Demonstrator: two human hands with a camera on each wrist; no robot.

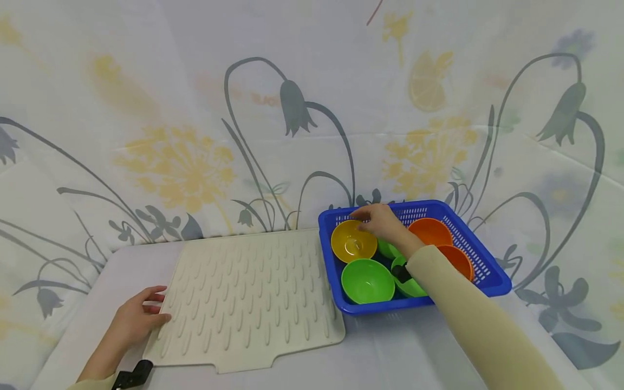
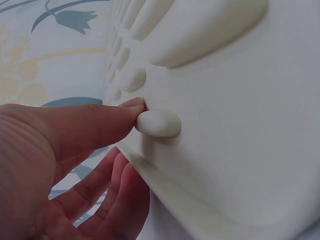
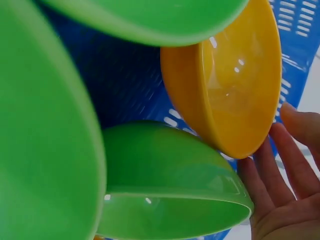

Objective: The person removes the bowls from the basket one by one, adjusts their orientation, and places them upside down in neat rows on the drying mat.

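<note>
A cream dish drying mat (image 1: 244, 292) with raised ridges lies flat on the table. My left hand (image 1: 138, 318) grips its left edge, the thumb (image 2: 100, 122) on top by a ridge and the other fingers at the underside. To the right stands a blue plastic basket (image 1: 390, 310) of bowls. Over its far left part, my right hand (image 1: 385, 222) reaches to the yellow bowl (image 1: 355, 244), fingers loosely bent at its rim. In the right wrist view, the fingers (image 3: 275, 170) lie beside that rim without closing round it. A green bowl (image 1: 368, 281) sits in front of the yellow one.
Two orange bowls (image 1: 431, 232) lie at the basket's right side, and more green bowls (image 1: 407, 281) sit mid-basket, partly hidden by my right arm. A white cloth (image 1: 400, 352) covers the table. Behind it hangs a flower-printed curtain (image 1: 312, 162).
</note>
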